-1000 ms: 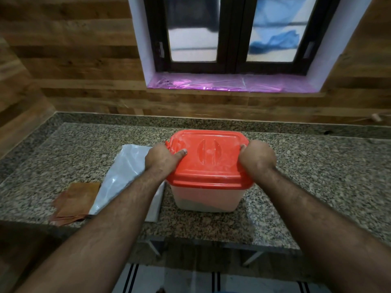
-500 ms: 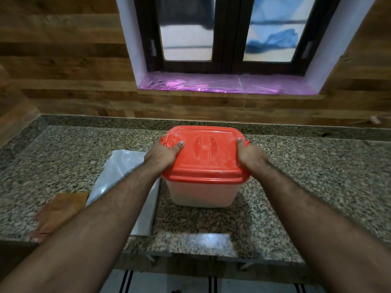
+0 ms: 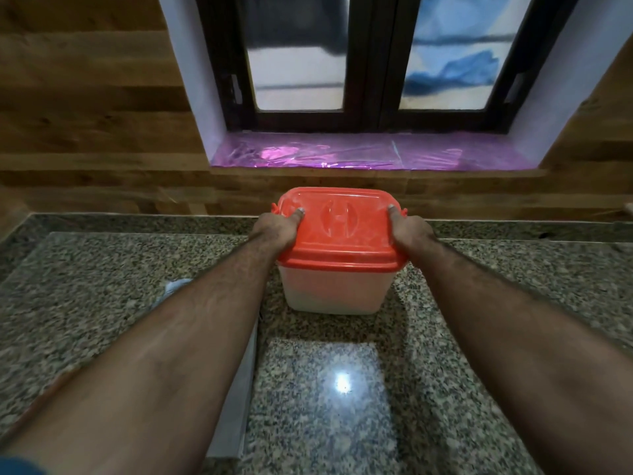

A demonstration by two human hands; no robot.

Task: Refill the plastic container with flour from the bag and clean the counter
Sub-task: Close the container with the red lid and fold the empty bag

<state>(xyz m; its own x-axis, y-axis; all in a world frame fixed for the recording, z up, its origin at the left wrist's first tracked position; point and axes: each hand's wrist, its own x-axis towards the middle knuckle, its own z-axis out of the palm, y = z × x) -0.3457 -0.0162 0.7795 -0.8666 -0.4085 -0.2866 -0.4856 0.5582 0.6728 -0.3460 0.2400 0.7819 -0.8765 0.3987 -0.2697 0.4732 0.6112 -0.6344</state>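
Left forearm extends forward and slightly rightward across the counter [image 3: 102, 286], crossing over a pale bag [image 3: 236, 406] that lies flat beneath it; only strips of the bag show along the arm. Left hand [image 3: 275, 228] clasps the left edge of the lid [image 3: 339, 231], thumb laid on top, the other fingers wrapped down the side and hidden.

The tub [image 3: 334, 289], translucent with a red lid closed on it, sits on the counter near the back wall, below the window sill [image 3: 370, 154]. White contents show through the lower part of its wall.

Right hand [image 3: 409, 231] grips the lid's right edge in mirror fashion, thumb on top, fingers out of sight over the side. Right forearm runs straight back toward the camera. Both arms are nearly fully extended.
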